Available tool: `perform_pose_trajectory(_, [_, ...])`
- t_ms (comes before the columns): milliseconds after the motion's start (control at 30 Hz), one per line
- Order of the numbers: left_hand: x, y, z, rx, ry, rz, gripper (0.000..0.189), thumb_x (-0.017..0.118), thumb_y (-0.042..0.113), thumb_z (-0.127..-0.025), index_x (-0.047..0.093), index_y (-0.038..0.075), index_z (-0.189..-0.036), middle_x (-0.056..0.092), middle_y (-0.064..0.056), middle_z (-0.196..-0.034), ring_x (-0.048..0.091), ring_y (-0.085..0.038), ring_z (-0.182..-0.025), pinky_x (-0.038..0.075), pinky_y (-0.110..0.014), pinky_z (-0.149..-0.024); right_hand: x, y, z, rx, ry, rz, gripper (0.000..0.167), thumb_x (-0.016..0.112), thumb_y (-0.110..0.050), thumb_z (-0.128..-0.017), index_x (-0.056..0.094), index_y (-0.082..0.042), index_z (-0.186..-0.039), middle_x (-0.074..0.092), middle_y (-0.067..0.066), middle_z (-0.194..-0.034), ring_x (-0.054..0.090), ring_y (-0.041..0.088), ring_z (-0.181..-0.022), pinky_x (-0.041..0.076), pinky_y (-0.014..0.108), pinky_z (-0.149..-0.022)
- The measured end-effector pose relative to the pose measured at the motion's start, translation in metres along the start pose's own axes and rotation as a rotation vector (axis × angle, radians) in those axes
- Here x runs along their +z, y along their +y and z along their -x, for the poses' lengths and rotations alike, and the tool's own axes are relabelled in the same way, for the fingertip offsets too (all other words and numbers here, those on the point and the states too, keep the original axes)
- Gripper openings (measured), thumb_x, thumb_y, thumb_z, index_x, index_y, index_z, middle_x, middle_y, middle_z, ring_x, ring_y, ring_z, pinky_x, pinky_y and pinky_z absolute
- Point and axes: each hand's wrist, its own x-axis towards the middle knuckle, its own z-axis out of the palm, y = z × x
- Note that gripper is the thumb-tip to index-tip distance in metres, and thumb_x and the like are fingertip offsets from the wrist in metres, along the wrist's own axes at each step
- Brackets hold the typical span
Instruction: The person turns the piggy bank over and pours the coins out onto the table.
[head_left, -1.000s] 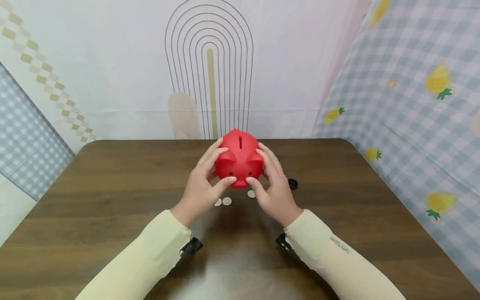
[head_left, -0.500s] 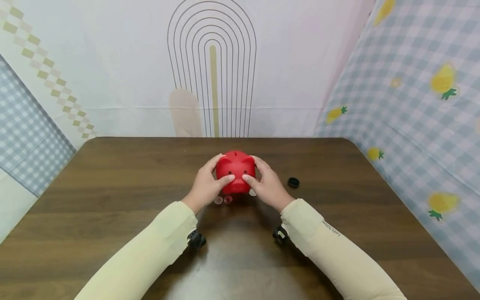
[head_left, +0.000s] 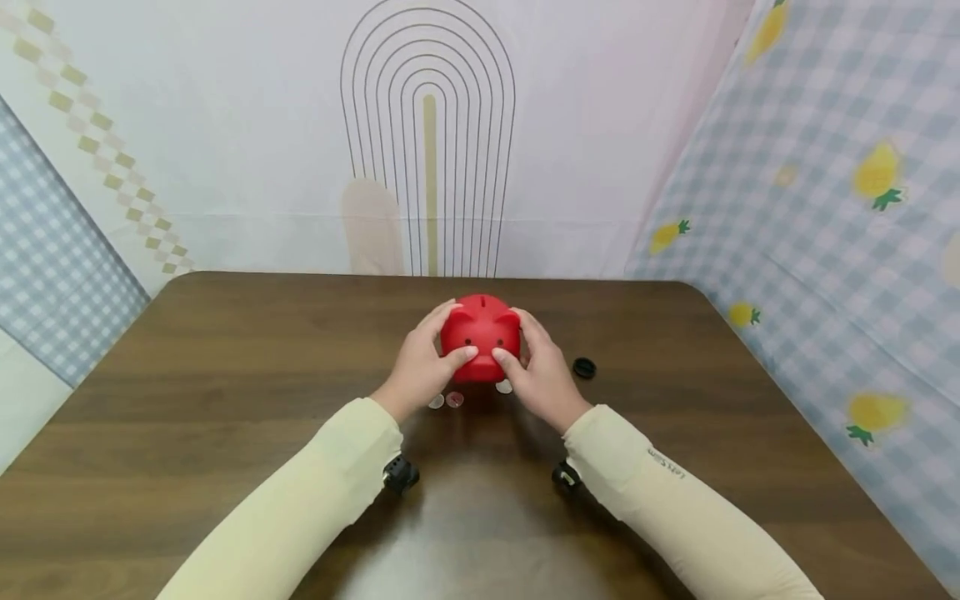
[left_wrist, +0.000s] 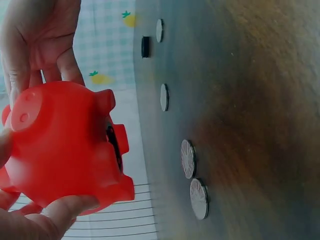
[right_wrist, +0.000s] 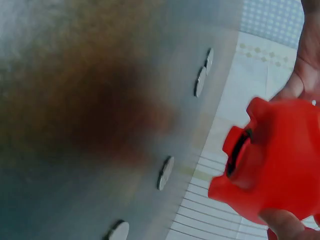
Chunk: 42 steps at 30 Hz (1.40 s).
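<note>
A red piggy bank (head_left: 481,337) is held between both hands above the table, its snout toward me and its coin slot on top. My left hand (head_left: 417,360) grips its left side, thumb beside the snout and fingers back by the ear. On the other side my right hand (head_left: 546,367) grips it in the same way. Both wrist views show the stubby feet raised off the tabletop and a dark-rimmed round opening (left_wrist: 114,145) in the belly. Beneath lie several silver coins (left_wrist: 188,159), partly hidden by the bank and hands in the head view.
A small black round cap (head_left: 584,367) lies on the brown wooden table (head_left: 285,350), right of my right hand. Behind the table hangs a white patterned cloth (head_left: 570,167). A blue checked cloth (head_left: 810,233) borders the right side.
The piggy bank first went down with its slot tipping out of sight, then came up slightly and tilted back. Both hands kept their grip and moved with it.
</note>
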Motion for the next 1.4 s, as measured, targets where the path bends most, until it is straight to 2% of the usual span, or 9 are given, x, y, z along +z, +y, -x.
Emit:
perform_pose_trajectory(200, [-0.004,0.001,-0.002,-0.052,0.014,0.031,0.061,0.068,0.009,-0.088,0.043,0.004,-0.143,0.044,-0.013,-0.146,0.045,-0.032,-0.129,0.046,-0.046,-0.100,-0.002,-0.005,-0.010,0.057,-0.029,0.031,0.054,0.063,-0.011,-0.093,0.041,-0.003,-0.142,0.049,0.013,-0.137,0.051,0.029,-0.118,0.052,0.046,-0.092])
perform_pose_trajectory(367, [-0.014,0.028,0.005,0.228,0.097,0.089,0.061,0.070,0.003,-0.085,0.046,0.004,-0.141,0.035,-0.008,-0.153,0.043,-0.030,-0.131,0.049,-0.047,-0.096,-0.011,-0.030,-0.007,-0.256,0.154,0.002,0.061,0.068,-0.002,-0.087,0.041,0.000,-0.141,0.040,0.015,-0.146,0.047,0.031,-0.125,0.051,0.050,-0.092])
perform_pose_trajectory(433, [-0.014,0.033,0.004,0.277,0.094,0.087,0.060,0.069,0.002,-0.086,0.045,0.003,-0.141,0.034,-0.009,-0.153,0.043,-0.030,-0.131,0.049,-0.046,-0.097,-0.011,-0.031,-0.006,-0.294,0.192,0.004,0.063,0.069,0.000,-0.086,0.040,0.002,-0.141,0.040,0.017,-0.146,0.048,0.033,-0.124,0.052,0.049,-0.090])
perform_pose_trajectory(667, [-0.004,0.005,-0.007,0.014,-0.006,-0.003,0.064,0.067,0.006,-0.089,0.038,0.000,-0.145,0.041,-0.016,-0.148,0.043,-0.033,-0.131,0.046,-0.046,-0.101,0.001,-0.007,-0.011,0.015,0.023,0.057,0.053,0.063,-0.009,-0.092,0.041,-0.004,-0.141,0.050,0.013,-0.133,0.054,0.029,-0.110,0.055,0.042,-0.087])
perform_pose_trajectory(833, [-0.003,-0.002,-0.008,-0.043,0.013,0.014,0.063,0.067,0.008,-0.089,0.039,0.001,-0.145,0.044,-0.014,-0.146,0.046,-0.032,-0.127,0.045,-0.045,-0.102,0.001,-0.007,-0.015,0.100,-0.022,0.070,0.056,0.063,-0.015,-0.093,0.039,-0.006,-0.143,0.049,0.010,-0.137,0.052,0.027,-0.117,0.052,0.044,-0.092])
perform_pose_trajectory(1000, [-0.005,0.006,-0.006,0.013,0.043,0.023,0.064,0.067,0.007,-0.089,0.038,0.002,-0.145,0.039,-0.013,-0.150,0.043,-0.030,-0.131,0.045,-0.044,-0.102,-0.005,-0.013,-0.016,0.022,0.004,0.064,0.056,0.064,-0.011,-0.093,0.040,-0.006,-0.143,0.046,0.010,-0.140,0.052,0.026,-0.118,0.053,0.043,-0.091])
perform_pose_trajectory(1200, [-0.012,0.031,0.008,0.321,0.087,0.031,0.061,0.070,0.001,-0.085,0.044,0.001,-0.140,0.034,-0.010,-0.153,0.043,-0.029,-0.130,0.050,-0.046,-0.094,-0.010,-0.027,-0.001,-0.291,0.182,0.023,0.063,0.068,-0.001,-0.087,0.038,0.000,-0.143,0.037,0.014,-0.148,0.048,0.029,-0.125,0.052,0.046,-0.091])
perform_pose_trajectory(1267, [-0.011,0.029,0.007,0.304,0.071,-0.004,0.060,0.070,0.002,-0.086,0.045,0.001,-0.140,0.035,-0.011,-0.152,0.043,-0.030,-0.131,0.048,-0.046,-0.097,-0.008,-0.023,0.001,-0.262,0.164,0.032,0.061,0.067,-0.002,-0.088,0.038,-0.001,-0.142,0.041,0.014,-0.144,0.049,0.028,-0.122,0.053,0.046,-0.089])
perform_pose_trajectory(1400, [-0.003,0.009,-0.002,0.107,0.021,-0.053,0.060,0.068,0.008,-0.089,0.042,0.000,-0.142,0.039,-0.015,-0.149,0.042,-0.032,-0.132,0.045,-0.045,-0.102,-0.004,-0.010,-0.005,-0.034,0.025,0.050,0.054,0.063,-0.008,-0.092,0.039,-0.006,-0.141,0.048,0.009,-0.135,0.053,0.025,-0.114,0.054,0.043,-0.089])
